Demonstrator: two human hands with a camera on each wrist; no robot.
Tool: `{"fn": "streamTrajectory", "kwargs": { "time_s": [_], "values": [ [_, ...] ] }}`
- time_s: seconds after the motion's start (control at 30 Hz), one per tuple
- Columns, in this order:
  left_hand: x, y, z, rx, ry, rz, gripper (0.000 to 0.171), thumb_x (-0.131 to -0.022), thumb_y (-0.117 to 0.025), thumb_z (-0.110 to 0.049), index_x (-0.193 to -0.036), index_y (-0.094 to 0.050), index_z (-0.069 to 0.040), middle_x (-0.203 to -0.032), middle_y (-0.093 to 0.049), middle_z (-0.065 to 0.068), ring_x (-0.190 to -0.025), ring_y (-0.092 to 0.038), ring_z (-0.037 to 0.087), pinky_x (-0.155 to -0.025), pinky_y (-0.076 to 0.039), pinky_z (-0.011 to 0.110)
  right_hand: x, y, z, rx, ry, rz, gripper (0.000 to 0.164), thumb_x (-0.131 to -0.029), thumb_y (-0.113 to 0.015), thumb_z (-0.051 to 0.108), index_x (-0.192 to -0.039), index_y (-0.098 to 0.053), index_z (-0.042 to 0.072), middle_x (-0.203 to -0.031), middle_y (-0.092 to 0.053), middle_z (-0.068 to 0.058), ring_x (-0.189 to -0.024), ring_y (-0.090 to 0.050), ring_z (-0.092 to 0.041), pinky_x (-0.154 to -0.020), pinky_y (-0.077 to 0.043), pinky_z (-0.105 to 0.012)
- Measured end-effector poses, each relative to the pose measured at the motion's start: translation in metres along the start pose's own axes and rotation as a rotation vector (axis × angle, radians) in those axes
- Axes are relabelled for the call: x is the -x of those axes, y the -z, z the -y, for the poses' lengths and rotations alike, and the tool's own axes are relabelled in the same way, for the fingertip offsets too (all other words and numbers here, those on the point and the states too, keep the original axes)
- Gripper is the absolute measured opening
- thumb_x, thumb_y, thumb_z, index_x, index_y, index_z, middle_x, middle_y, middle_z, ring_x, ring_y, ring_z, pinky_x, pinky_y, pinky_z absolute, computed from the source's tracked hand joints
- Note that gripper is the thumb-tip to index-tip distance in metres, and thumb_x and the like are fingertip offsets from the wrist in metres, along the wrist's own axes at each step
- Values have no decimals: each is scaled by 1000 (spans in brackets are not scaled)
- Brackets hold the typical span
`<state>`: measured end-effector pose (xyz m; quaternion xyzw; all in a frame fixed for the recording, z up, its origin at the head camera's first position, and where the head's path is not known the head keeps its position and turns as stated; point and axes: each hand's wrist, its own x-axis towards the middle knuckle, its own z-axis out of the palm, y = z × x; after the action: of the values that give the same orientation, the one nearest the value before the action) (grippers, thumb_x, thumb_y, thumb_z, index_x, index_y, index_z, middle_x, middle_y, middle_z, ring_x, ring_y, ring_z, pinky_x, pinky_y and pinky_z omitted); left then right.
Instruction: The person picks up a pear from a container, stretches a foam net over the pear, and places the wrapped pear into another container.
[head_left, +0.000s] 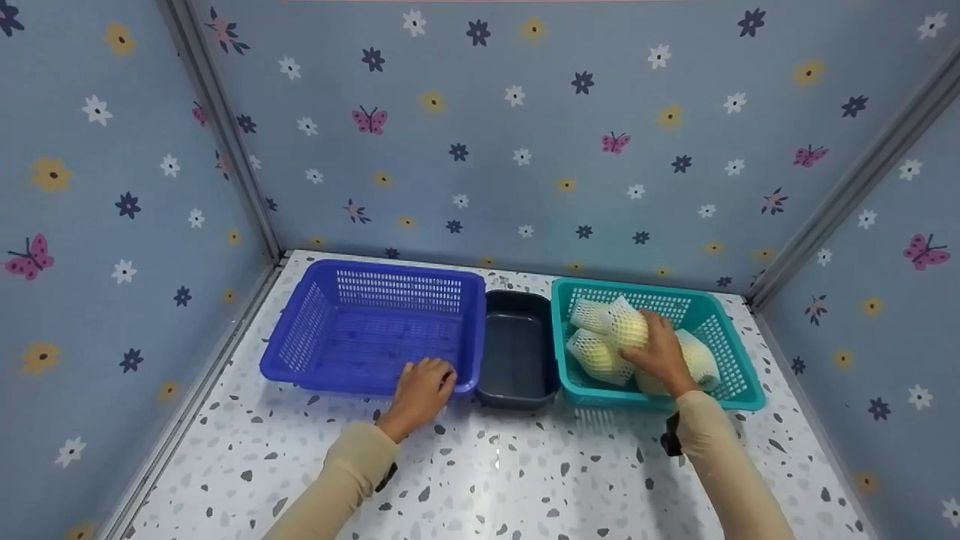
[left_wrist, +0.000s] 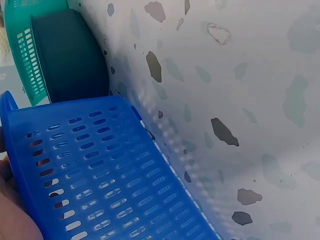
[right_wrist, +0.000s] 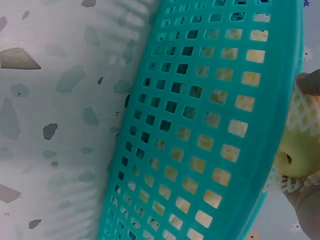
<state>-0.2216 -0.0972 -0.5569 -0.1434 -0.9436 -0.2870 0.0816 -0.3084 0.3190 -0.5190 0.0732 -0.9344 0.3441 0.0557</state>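
Note:
In the head view my right hand [head_left: 661,351] grips a yellow-green fruit [head_left: 628,327] in a white foam net, above the teal basket [head_left: 667,405]. The right wrist view shows the fruit [right_wrist: 295,155] held between fingers and thumb just beyond the basket rim, its dark end bare of the net. Several more netted fruits [head_left: 598,356] lie in that basket. My left hand [head_left: 421,390] rests at the near rim of the blue-purple basket [head_left: 315,379], its fingers loosely bent over the inside. Only part of this hand [left_wrist: 15,215] shows in the left wrist view.
A dark grey tub [head_left: 517,401] stands between the two baskets. All three sit on a white speckled table [head_left: 510,480]. Flower-patterned panels [head_left: 480,112] rise behind and on both sides.

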Motion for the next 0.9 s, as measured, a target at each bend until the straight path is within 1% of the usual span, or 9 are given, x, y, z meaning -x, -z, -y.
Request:
{"fn": "streamTrajectory", "kwargs": {
  "time_s": [0.13,0.2,0.27,0.37,0.47,0.6,0.77,0.9],
  "values": [
    [1,-2,-1,-18,-2,13,21,-98,-50,-24,-100,-65,-10,-97,-63,3,-93,-55,22,-89,-38,46,2,2,-5,-74,-117,37,85,-83,-74,20,-143,-20,-5,-131,-42,-31,-113,-49,-42,-87,-43,-54],
    [2,-2,-1,-32,-7,7,22,-98,-49,-24,-99,-65,-10,-96,-63,4,-92,-55,22,-87,-39,45,2,3,-9,-102,-142,53,80,-86,-71,20,-142,-21,-6,-128,-44,-30,-109,-51,-41,-84,-44,-53],
    [2,-2,-1,-44,-14,-3,21,-98,-49,-24,-98,-65,-10,-95,-63,4,-91,-55,22,-85,-39,44,3,3,-12,-109,-157,66,78,-88,-68,23,-143,-21,-5,-130,-40,-30,-111,-48,-40,-86,-43,-53],
    [2,-1,1,-64,-22,-17,21,-99,-48,-24,-95,-65,-11,-93,-63,3,-89,-55,22,-83,-39,43,3,3,-16,-97,-152,77,79,-90,-66,27,-146,-18,-4,-134,-30,-30,-116,-40,-41,-91,-38,-57],
    [2,-1,2,-64,-33,-24,21,-99,-47,-23,-93,-64,-12,-90,-62,2,-86,-54,21,-81,-39,42,1,1,-17,-61,-147,74,84,-88,-67,29,-146,-16,-4,-135,-24,-31,-119,-33,-43,-95,-33,-60],
    [1,0,1,-55,-49,-29,22,-99,-47,-22,-90,-65,-12,-86,-61,1,-82,-54,21,-77,-38,40,1,1,-19,-52,-135,65,86,-87,-68,26,-146,-13,-6,-137,-24,-32,-124,-29,-44,-99,-28,-60],
    [2,-1,0,-57,-56,-37,21,-98,-48,-22,-89,-65,-11,-84,-60,1,-81,-53,21,-75,-38,39,1,0,-20,-80,-139,78,84,-89,-66,21,-146,-10,-7,-140,-22,-32,-128,-25,-44,-103,-23,-59],
    [2,-2,0,-56,-55,-35,22,-99,-48,-22,-91,-65,-11,-87,-62,3,-83,-54,22,-76,-38,39,1,-2,-19,-99,-148,80,81,-90,-64,17,-146,-11,-6,-139,-23,-31,-126,-27,-43,-103,-24,-58]
  ]
}}
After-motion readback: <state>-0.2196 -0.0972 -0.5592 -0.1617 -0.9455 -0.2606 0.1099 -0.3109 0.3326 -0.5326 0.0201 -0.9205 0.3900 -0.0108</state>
